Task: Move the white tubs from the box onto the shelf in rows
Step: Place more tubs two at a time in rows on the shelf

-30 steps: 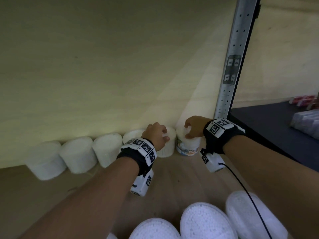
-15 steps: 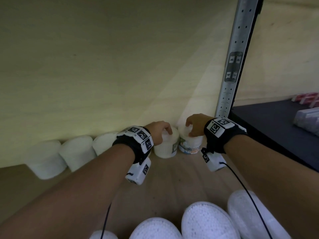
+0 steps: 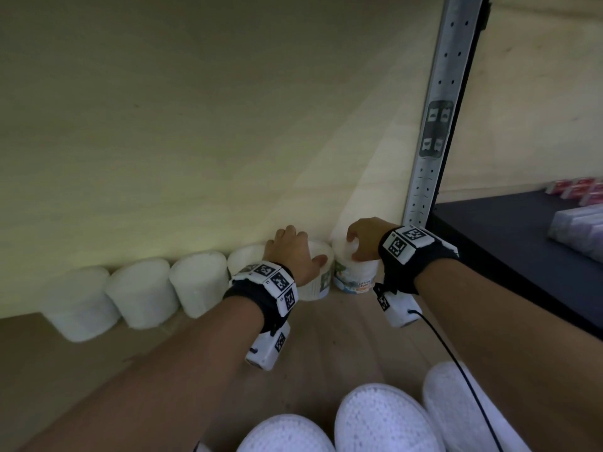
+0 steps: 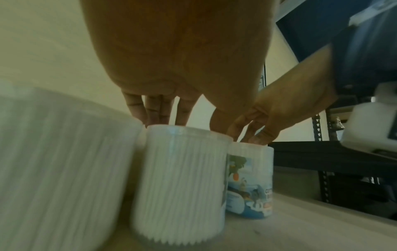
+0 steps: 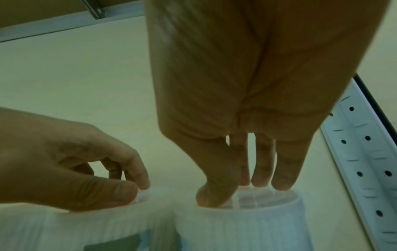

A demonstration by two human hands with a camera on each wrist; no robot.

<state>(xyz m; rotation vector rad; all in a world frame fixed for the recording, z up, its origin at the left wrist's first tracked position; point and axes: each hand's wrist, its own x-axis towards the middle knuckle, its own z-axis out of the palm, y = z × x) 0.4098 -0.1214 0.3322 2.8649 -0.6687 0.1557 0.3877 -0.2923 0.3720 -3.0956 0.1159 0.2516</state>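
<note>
Both hands are at the back of the shelf (image 3: 342, 340), each on top of a tub.

Left hand (image 3: 293, 254): fingers curled down over the rim of the fifth tub (image 3: 315, 278), thumb on the near edge of the lid. It grips from above. Four white tubs (image 3: 140, 293) stand to its left along the back wall (image 3: 195, 125); the nearest one touches or nearly touches the held tub.

Right hand (image 3: 365, 238): fingertips (image 5: 281, 185) and thumb planted on the lid of the end tub (image 3: 355, 277), the one with the printed label. Fingers bent, pressing down more than wrapping the sides.

Key relation: both tubs upright, axis vertical, directly under the palms, side by side and touching or almost. The end tub sits just beside the perforated upright (image 3: 437, 125), so the back row looks full on the right. Any squaring-up is a short push toward the wall, each hand on its own tub.

More tubs (image 3: 385, 419) sit at the near edge of the view; whether they are in the box or on the shelf is unclear.
</note>
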